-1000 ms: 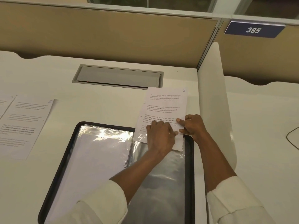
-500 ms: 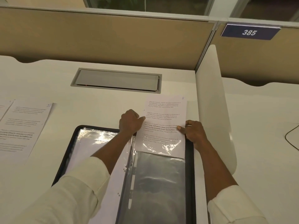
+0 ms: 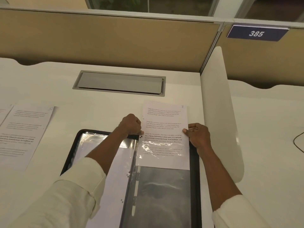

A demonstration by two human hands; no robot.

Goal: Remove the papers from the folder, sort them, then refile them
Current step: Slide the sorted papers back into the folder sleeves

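Note:
An open black folder with clear plastic sleeves lies on the desk in front of me. A printed sheet marked 8 sits halfway inside the right-hand sleeve, its upper half sticking out past the folder's top edge. My left hand pinches the top left corner of that sleeve next to the sheet's left edge. The sheet's right edge is held by my right hand, thumb on the paper. The left-hand sleeve holds a white sheet.
Two other printed sheets lie on the desk at the far left. A grey cable hatch is set into the desk behind the folder. A white divider panel stands close on the right, with a dark cable beyond it.
My left hand moved off the sheet's middle to the sleeve's top left corner. The sheet has slid further down into the right-hand sleeve.

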